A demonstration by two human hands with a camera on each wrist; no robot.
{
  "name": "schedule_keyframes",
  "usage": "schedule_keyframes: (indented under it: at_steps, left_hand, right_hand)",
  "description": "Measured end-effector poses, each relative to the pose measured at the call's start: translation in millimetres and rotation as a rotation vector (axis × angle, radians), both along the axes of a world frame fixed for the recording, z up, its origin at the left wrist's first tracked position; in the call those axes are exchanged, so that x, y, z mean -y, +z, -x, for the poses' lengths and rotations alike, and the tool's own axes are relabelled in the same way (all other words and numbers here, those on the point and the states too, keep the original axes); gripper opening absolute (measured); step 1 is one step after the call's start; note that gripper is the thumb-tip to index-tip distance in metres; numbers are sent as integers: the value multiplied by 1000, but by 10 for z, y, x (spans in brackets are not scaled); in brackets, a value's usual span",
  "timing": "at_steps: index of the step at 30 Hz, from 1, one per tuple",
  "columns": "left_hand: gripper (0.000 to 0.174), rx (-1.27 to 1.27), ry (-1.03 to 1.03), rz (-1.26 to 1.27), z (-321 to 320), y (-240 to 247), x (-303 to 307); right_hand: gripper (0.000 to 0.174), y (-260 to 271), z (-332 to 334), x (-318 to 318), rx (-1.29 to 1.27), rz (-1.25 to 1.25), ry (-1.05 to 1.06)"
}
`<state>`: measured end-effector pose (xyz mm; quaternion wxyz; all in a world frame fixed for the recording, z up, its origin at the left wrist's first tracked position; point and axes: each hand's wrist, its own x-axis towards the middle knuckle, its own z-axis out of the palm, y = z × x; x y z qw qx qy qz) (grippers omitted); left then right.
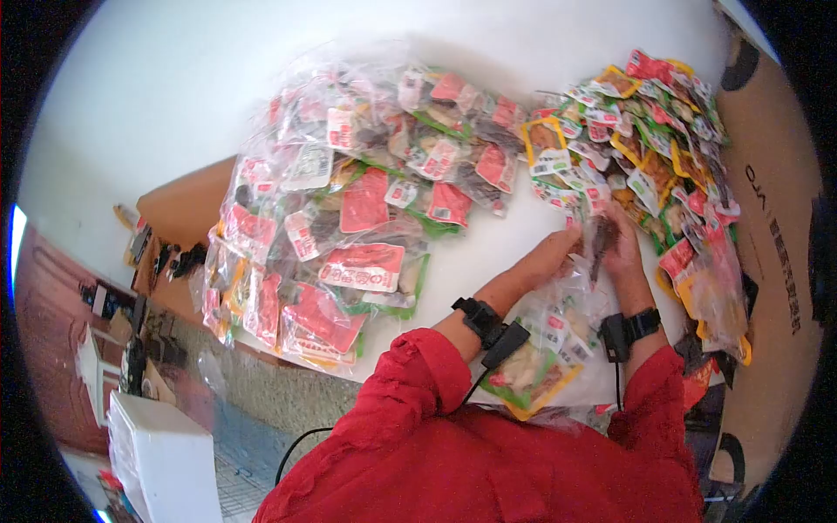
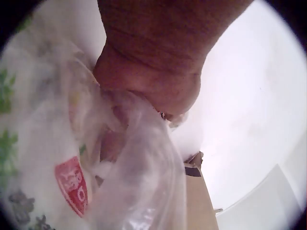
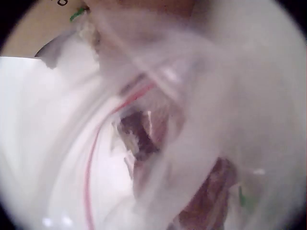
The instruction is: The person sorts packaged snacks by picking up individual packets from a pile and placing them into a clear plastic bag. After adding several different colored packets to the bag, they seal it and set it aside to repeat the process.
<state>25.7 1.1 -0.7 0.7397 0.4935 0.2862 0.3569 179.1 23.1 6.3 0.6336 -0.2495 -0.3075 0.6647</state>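
Note:
In the head view, a clear zip-lock plastic bag (image 1: 567,301) with food packets (image 1: 527,370) inside lies before the person's chest. The left hand (image 1: 560,248) grips the bag near its mouth; in the left wrist view, clear plastic (image 2: 144,163) covers its fingers. The right hand (image 1: 624,248) holds a small dark packet (image 1: 602,237) upright between the two hands, over the bag's mouth. From the right wrist, this dark packet (image 3: 138,134) shows through hazy plastic, beside the bag's red zip line (image 3: 88,177).
Large clear bags (image 1: 357,200) full of red-labelled packets cover the table's left side. A heap of loose small packets (image 1: 645,148) lies at the right, against a cardboard box (image 1: 772,244). White table surface (image 1: 506,244) shows between them. A white stool (image 1: 166,444) stands at lower left.

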Motion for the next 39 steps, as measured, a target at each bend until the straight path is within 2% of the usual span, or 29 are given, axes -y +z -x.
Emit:
schedule_keyframes:
  at_steps: [2, 3, 4, 5, 7, 8, 9, 11, 13, 14, 18, 19, 22, 23, 24, 26, 30, 34, 36, 39]
  left_hand:
    - [54, 34, -29, 16, 44, 34, -4]
    - [54, 66, -85, 41, 56, 31, -8]
    - [44, 56, -78, 28, 55, 29, -23]
    - [44, 61, -64, 23, 43, 18, -22]
    - [34, -23, 20, -152, -51, -71, -22]
    - [34, 55, 127, -186, -114, -118, -56]
    - [34, 59, 125, -187, -77, -36, -11]
    - [32, 57, 214, -13, 29, 215, 120]
    - [29, 93, 249, -30, -8, 171, 52]
    - [29, 122, 254, -17, 3, 126, 43]
    - [30, 100, 256, -43, 54, 148, 63]
    - [30, 122, 285, -79, 32, 139, 74]
    - [34, -26, 281, -20, 62, 168, 69]
    - [33, 36, 302, 11, 20, 107, 47]
    - [33, -26, 264, 13, 59, 139, 56]
    - [33, 33, 323, 54, 25, 157, 83]
    - [32, 13, 306, 61, 49, 248, 120]
    - [30, 3, 291, 85, 66, 166, 79]
    - [33, -60, 263, 23, 78, 164, 65]
    - [31, -51, 231, 35, 67, 169, 56]
  right_hand:
    - [7, -64, -106, -68, 136, -14, -121]
    - [7, -48, -97, -59, 139, -22, -99]
    - [6, -34, -105, -37, 193, -54, -129]
    - [6, -22, -100, -30, 247, -86, -162]
    - [7, 0, -42, -8, 267, -107, -154]
    - [7, 14, -17, 15, 286, -96, -112]
    - [7, 32, 8, 36, 304, -85, -72]
    - [8, 81, 81, 82, 286, -77, -46]
    - [13, 120, 107, 115, 245, -60, 15]
    - [23, 124, 79, 128, 313, -66, 41]
    - [32, 133, 119, 159, 404, -52, 21]
    - [32, 74, 86, 123, 401, -29, -11]
    - [35, -45, 6, 77, 457, 50, -63]
    - [36, 5, 40, 99, 438, 50, -79]
    - [36, -11, 11, 87, 427, 69, -116]
    - [29, -49, -34, 58, 466, -75, -29]
    - [17, 2, 12, 51, 371, -76, 55]
    - [15, -11, 29, 50, 306, -87, 44]
    - [13, -2, 29, 58, 365, -12, 13]
    - [10, -29, -21, 36, 443, -29, 56]
